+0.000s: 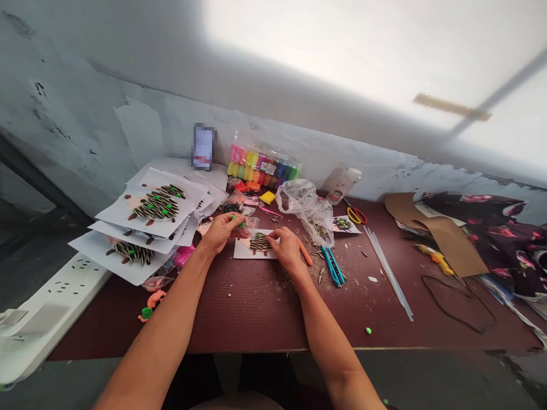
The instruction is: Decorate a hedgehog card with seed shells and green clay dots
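A small white card (252, 254) lies on the table before me, with a hedgehog figure whose back is covered in striped sunflower seeds (258, 242). My left hand (222, 232) is above the card's left edge, thumb and fingers pinched on a bit of bright green modelling clay (241, 225). My right hand (287, 248) reaches over the card's right side. Its thumb and forefinger are closed together at the seeds, and whatever is between them is hidden. A clear plastic bag (319, 219) with loose seeds sits beyond my right hand.
Stacked hedgehog cards (158, 225) stand left, near a white power strip (55, 307). At the back are coloured clay packs (265, 168) and a white bottle (345, 185). Rightward lie a blue utility knife (333, 266), scissors (356, 214), glue sticks (388, 273) and a yellow glue gun (438, 259).
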`<control>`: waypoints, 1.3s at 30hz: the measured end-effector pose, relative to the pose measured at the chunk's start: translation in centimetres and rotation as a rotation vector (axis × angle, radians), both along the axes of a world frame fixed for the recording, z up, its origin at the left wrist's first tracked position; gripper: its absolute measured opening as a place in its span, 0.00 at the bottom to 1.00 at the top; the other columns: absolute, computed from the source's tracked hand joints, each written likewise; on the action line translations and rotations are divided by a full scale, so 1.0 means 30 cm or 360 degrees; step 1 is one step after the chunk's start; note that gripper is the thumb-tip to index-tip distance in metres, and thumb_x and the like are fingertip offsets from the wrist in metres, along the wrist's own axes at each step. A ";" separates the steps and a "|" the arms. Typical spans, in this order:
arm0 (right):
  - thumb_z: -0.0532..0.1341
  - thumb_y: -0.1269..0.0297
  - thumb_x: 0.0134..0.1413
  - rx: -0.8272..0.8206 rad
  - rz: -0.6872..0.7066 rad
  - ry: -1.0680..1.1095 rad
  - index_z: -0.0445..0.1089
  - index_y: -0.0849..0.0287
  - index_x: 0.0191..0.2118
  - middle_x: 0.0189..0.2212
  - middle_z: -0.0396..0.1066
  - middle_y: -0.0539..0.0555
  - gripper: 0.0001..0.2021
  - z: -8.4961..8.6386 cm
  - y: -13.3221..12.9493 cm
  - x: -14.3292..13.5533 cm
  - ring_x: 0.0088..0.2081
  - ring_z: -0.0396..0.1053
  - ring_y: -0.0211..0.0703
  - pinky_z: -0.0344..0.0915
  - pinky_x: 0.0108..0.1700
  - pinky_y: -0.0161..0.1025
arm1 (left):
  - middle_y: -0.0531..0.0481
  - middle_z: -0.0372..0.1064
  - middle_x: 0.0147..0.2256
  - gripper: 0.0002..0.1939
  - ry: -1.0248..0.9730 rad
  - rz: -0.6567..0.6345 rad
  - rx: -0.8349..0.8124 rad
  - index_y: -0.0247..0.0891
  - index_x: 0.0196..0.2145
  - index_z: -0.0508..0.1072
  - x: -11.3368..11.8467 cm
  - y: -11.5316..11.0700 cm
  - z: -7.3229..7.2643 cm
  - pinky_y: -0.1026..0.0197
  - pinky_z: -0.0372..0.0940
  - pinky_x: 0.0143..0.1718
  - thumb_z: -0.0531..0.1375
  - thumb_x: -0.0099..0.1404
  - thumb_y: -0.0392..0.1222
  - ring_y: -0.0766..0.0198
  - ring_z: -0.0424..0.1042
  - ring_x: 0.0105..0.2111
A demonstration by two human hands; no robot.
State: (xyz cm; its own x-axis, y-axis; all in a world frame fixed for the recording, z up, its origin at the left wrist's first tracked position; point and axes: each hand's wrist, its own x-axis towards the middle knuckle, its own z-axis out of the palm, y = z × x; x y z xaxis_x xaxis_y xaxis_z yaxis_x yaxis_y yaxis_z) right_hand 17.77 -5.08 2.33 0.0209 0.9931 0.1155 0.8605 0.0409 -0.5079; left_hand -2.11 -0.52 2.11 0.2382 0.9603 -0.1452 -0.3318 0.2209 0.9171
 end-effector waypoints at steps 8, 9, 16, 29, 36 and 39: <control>0.59 0.69 0.63 -0.0059 0.0036 -0.0175 0.80 0.58 0.40 0.38 0.74 0.55 0.11 0.025 -0.013 -0.010 0.40 0.71 0.42 0.61 0.41 0.34 | 0.46 0.78 0.32 0.21 0.0026 -0.0030 0.0023 0.34 0.30 0.71 -0.006 0.005 -0.008 0.63 0.73 0.25 0.72 0.53 0.54 0.66 0.74 0.22; 0.58 0.70 0.62 -0.0064 0.0049 -0.0182 0.80 0.58 0.42 0.39 0.75 0.55 0.12 0.028 -0.014 -0.010 0.40 0.71 0.42 0.61 0.41 0.34 | 0.46 0.78 0.33 0.21 0.0026 -0.0033 0.0024 0.34 0.30 0.71 -0.007 0.005 -0.009 0.63 0.73 0.25 0.72 0.52 0.54 0.66 0.74 0.22; 0.56 0.73 0.60 -0.0104 0.0080 -0.0252 0.80 0.57 0.47 0.42 0.75 0.56 0.17 0.034 -0.022 -0.009 0.43 0.72 0.42 0.62 0.44 0.33 | 0.45 0.78 0.34 0.22 0.0023 -0.0057 0.0035 0.34 0.31 0.71 -0.010 0.006 -0.012 0.64 0.73 0.26 0.72 0.52 0.54 0.67 0.74 0.22; 0.55 0.75 0.59 -0.0105 0.0106 -0.0302 0.80 0.55 0.49 0.43 0.76 0.55 0.20 0.039 -0.022 -0.008 0.45 0.73 0.43 0.63 0.45 0.33 | 0.44 0.78 0.35 0.24 0.0065 -0.0060 0.0064 0.34 0.32 0.70 -0.011 0.007 -0.019 0.63 0.72 0.26 0.72 0.52 0.56 0.66 0.75 0.23; 0.57 0.75 0.58 -0.0072 0.0112 -0.0296 0.80 0.54 0.46 0.41 0.75 0.56 0.18 0.032 -0.020 0.002 0.44 0.73 0.45 0.63 0.44 0.35 | 0.43 0.78 0.36 0.24 0.0083 -0.0050 0.0090 0.34 0.31 0.71 -0.009 0.006 -0.022 0.62 0.72 0.26 0.72 0.51 0.57 0.65 0.75 0.24; 0.57 0.75 0.60 -0.0091 0.0111 -0.0284 0.80 0.54 0.46 0.42 0.75 0.56 0.16 0.034 -0.019 0.003 0.45 0.72 0.45 0.63 0.44 0.35 | 0.42 0.78 0.37 0.24 0.0082 -0.0055 0.0074 0.33 0.31 0.72 -0.009 0.005 -0.020 0.62 0.72 0.26 0.72 0.51 0.57 0.65 0.75 0.24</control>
